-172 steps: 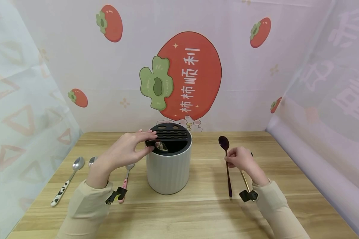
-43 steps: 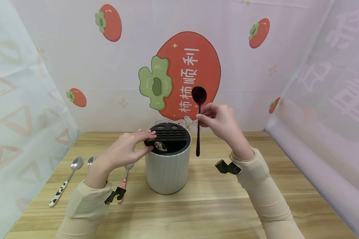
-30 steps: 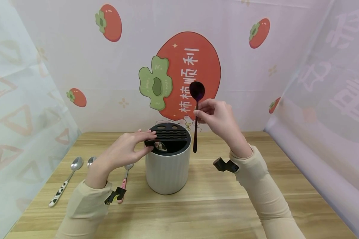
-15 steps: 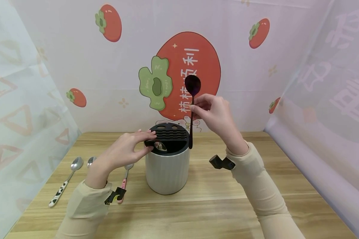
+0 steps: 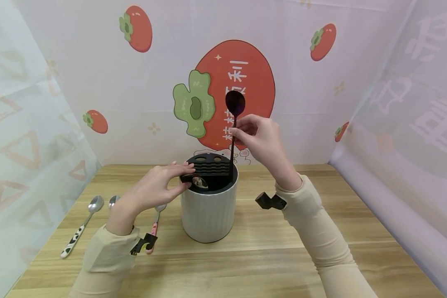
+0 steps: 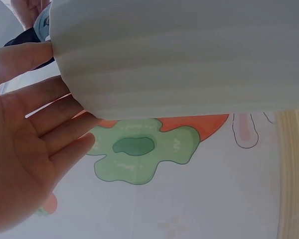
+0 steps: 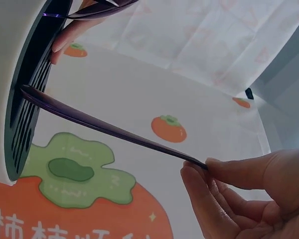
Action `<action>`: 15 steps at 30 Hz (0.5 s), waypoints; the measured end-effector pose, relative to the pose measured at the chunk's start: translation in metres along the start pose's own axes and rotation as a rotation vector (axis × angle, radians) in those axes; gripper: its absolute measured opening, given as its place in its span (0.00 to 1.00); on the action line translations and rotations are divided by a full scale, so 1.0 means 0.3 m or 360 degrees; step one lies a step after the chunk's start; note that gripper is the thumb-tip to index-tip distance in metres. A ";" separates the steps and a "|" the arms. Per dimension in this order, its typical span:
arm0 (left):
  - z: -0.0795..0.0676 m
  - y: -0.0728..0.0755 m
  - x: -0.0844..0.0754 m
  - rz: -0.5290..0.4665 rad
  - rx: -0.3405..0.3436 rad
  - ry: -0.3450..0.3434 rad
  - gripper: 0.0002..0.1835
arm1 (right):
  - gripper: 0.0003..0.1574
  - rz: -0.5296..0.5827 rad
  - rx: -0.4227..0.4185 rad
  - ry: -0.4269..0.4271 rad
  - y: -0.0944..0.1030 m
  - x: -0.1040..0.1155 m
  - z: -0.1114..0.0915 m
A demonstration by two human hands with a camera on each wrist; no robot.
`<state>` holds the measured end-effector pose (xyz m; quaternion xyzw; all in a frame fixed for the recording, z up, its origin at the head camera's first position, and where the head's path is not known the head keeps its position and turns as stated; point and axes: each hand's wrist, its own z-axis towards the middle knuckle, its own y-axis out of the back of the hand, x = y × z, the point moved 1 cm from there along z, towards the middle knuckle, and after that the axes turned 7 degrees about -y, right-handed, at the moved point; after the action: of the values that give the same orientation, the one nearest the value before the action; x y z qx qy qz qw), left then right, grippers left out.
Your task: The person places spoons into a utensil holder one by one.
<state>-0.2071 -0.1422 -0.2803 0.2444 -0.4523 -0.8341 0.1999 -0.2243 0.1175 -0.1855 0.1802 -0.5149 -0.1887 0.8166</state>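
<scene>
My right hand (image 5: pixel 262 138) pinches a dark purple spoon (image 5: pixel 235 103) by its handle, just below the bowl. The spoon stands nearly upright, bowl up, with its handle end at the opening of the white ribbed utensil holder (image 5: pixel 208 215). In the right wrist view the handle (image 7: pixel 114 130) reaches the holder's black slotted top. My left hand (image 5: pixel 156 184) rests on the holder's left rim; the left wrist view shows its fairly straight fingers (image 6: pixel 65 122) touching the holder. Beside the left thumb, another dark shiny spoon (image 5: pixel 200 182) stands in the holder.
On the left of the wooden table (image 5: pixel 216 273) lie a spoon with a cow-print handle (image 5: pixel 74 240), a spoon (image 5: pixel 113 200) mostly hidden by the left arm, and a pink-handled spoon (image 5: pixel 155 228). A persimmon-print backdrop (image 5: pixel 134 82) stands behind.
My right hand has lifted the dark purple spoon from the table's right side and carried it left and up, its handle end now at the holder's opening. The left hand has stayed put.
</scene>
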 end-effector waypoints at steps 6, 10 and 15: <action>0.001 0.001 -0.002 0.0006 0.0004 0.0005 0.18 | 0.10 -0.0019 0.0007 0.0008 -0.017 -0.015 0.005; 0.000 0.000 -0.002 0.0010 0.0007 0.0005 0.19 | 0.10 -0.0038 0.0011 0.0000 -0.028 -0.021 0.006; 0.001 0.000 -0.001 0.0009 0.0018 0.0014 0.19 | 0.08 -0.0059 0.0017 -0.0017 -0.038 -0.023 0.006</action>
<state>-0.2069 -0.1419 -0.2800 0.2477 -0.4568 -0.8300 0.2029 -0.2299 0.1108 -0.1957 0.1929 -0.5168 -0.2020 0.8093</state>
